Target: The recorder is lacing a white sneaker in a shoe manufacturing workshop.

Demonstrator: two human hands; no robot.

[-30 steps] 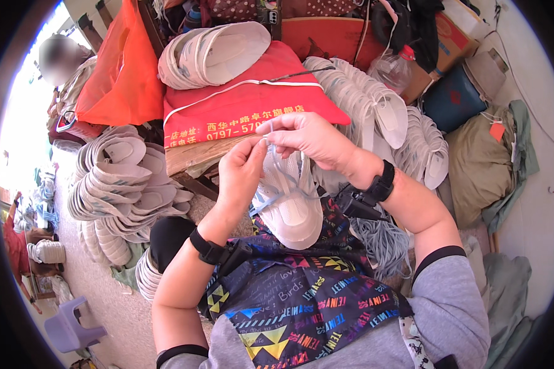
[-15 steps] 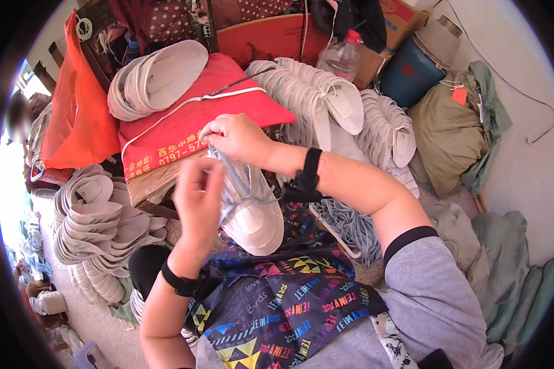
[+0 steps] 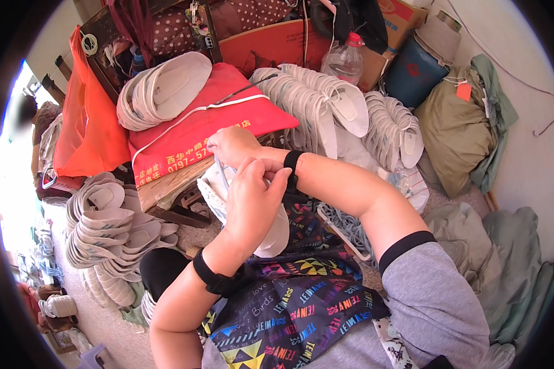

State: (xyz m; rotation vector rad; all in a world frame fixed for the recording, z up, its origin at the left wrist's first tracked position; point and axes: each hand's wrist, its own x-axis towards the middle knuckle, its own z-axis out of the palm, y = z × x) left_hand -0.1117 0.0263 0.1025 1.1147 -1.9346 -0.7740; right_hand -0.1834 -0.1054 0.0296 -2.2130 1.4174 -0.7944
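Note:
A white canvas shoe (image 3: 276, 237) rests above my apron-covered lap, its toe toward me, partly hidden behind my left hand. A pale blue-grey shoelace (image 3: 221, 173) rises from its opening to my right hand (image 3: 234, 146), whose fingers are closed on it. My left hand (image 3: 252, 200) crosses over the middle of the shoe. Its thumb and fingers are pinched together near my right wrist; anything between them is too hidden to name.
Ahead, a red cloth-covered wooden stool (image 3: 240, 117) bears stacked white shoe uppers (image 3: 166, 92). More uppers stand in rows (image 3: 314, 98) behind my right arm and in a pile (image 3: 104, 224) at left. Blue-grey laces (image 3: 345, 230) lie beneath my right forearm. A clear bottle (image 3: 345, 61) stands behind.
My left hand has moved right across the shoe, from its left side to near my right wrist. My right hand stays by the stool edge with the shoelace. The view has shifted slightly.

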